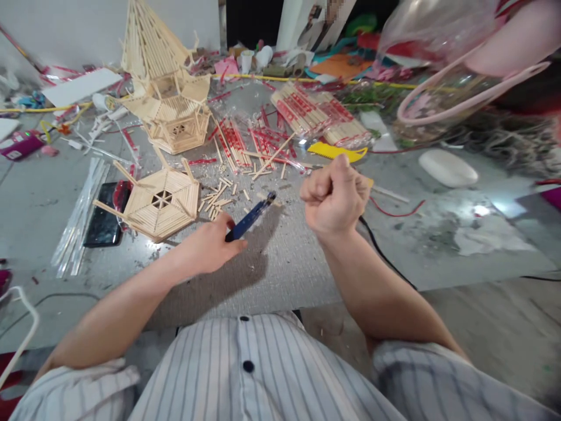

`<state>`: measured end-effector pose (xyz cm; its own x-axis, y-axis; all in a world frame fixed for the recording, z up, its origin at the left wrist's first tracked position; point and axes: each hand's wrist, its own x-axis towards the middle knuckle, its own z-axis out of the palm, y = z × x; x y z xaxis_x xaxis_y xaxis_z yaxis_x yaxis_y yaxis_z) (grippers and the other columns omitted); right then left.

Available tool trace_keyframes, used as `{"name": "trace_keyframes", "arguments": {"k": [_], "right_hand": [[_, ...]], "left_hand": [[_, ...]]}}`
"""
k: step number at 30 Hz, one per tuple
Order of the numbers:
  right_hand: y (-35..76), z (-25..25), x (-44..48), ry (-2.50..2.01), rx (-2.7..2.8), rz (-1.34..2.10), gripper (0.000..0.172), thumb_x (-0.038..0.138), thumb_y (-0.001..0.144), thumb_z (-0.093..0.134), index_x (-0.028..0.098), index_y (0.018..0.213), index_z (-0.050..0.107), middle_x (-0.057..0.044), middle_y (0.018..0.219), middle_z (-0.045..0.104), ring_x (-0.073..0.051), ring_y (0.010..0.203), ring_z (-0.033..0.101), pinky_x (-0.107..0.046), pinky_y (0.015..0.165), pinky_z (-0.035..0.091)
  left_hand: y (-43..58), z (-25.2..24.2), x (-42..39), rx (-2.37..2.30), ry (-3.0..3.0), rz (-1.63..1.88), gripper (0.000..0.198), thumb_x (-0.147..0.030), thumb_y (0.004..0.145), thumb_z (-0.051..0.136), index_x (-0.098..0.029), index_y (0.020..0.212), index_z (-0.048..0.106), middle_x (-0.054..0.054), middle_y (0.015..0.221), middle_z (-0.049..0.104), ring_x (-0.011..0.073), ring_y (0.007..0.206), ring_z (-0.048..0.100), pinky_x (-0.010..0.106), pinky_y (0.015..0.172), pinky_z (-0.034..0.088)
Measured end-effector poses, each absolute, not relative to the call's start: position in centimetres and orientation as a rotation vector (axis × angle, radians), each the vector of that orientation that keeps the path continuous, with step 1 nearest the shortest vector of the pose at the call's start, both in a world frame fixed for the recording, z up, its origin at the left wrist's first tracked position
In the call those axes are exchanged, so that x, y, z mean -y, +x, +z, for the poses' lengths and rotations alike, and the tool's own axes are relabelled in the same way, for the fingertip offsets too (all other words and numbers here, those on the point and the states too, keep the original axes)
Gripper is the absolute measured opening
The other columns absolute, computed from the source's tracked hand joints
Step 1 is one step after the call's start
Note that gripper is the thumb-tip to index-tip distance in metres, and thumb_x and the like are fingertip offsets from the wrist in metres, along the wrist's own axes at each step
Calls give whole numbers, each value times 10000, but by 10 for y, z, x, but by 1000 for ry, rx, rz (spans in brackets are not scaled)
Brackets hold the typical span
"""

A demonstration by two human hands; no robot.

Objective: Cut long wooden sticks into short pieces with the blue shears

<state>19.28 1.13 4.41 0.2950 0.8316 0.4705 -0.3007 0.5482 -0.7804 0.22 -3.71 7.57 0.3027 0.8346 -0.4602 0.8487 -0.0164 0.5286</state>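
Observation:
My left hand (209, 245) is closed round the handle of a blue cutter (250, 217), whose tip points up and right over the grey mat (280, 275). My right hand (335, 196) hovers just right of it, curled into a fist; I cannot see anything in it. Short cut wooden stick pieces (218, 197) lie scattered beyond the cutter. A flat hexagonal stick panel (161, 202) lies left of my left hand. Behind it stands a tall stick pagoda model (169, 88).
Bundles of red-wrapped chopsticks (319, 114) and loose sticks (239, 143) lie at the back. A yellow tool (336, 152), a black phone (104, 222), a white oval object (447, 168), a black cable (381, 254) and a clear bag (438, 64) at top right surround the work spot.

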Motion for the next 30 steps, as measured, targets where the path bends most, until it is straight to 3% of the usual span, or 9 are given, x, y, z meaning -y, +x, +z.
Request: {"name": "trace_keyframes", "arguments": {"k": [3, 6, 9, 19, 22, 26, 30], "right_hand": [[194, 40, -13, -629, 972, 802, 542, 500, 819, 502, 186, 420, 313, 73, 368, 211, -31, 300, 187, -208, 327, 103], [195, 36, -15, -634, 965, 797, 531, 495, 790, 545, 183, 418, 332, 70, 373, 238, -31, 308, 218, -208, 331, 114], [194, 28, -16, -664, 972, 832, 515, 495, 760, 583, 180, 421, 357, 69, 382, 264, -31, 324, 239, -212, 346, 130], [174, -8, -6, -948, 1147, 1115, 480, 541, 797, 510, 181, 500, 398, 68, 430, 294, -38, 394, 242, -219, 406, 192], [167, -8, -2, -1004, 1089, 1266, 426, 588, 728, 564, 198, 614, 438, 72, 470, 363, -48, 413, 322, -203, 404, 253], [157, -1, 10, -811, 1196, 1721, 445, 565, 657, 652, 201, 882, 531, 16, 715, 576, -88, 565, 531, -220, 489, 436], [154, -2, 18, -685, 1193, 2078, 503, 494, 651, 690, 218, 1040, 530, 5, 760, 623, -81, 420, 495, -205, 321, 356]], "left_hand": [[2, 74, 35, -1549, 1880, 137, 380, -436, 808, 438, -179, 1087, 407, -1, 614, 611, 142, 487, 572, 235, 489, 382], [2, 60, 31, -1561, 1870, -101, 322, -366, 761, 503, -154, 998, 457, 8, 567, 593, 151, 442, 550, 242, 462, 359], [1, 44, 27, -1565, 1874, -101, 296, -339, 768, 484, -157, 1000, 454, -3, 553, 580, 135, 409, 535, 232, 446, 350], [-3, 34, 27, -1163, 1150, 411, 284, -335, 746, 544, -202, 908, 353, -69, 493, 528, 104, 344, 505, 204, 364, 400], [0, 34, 30, -1072, 1050, 535, 301, -330, 722, 586, -196, 874, 364, -63, 498, 543, 105, 352, 518, 204, 358, 414], [6, 28, 38, -1025, 1013, 616, 293, -301, 710, 613, -177, 883, 412, -58, 524, 555, 109, 393, 553, 215, 394, 446], [11, 16, 42, -877, 1022, 639, 196, -264, 700, 629, -134, 810, 533, -4, 632, 623, 128, 563, 627, 267, 581, 513]]}}
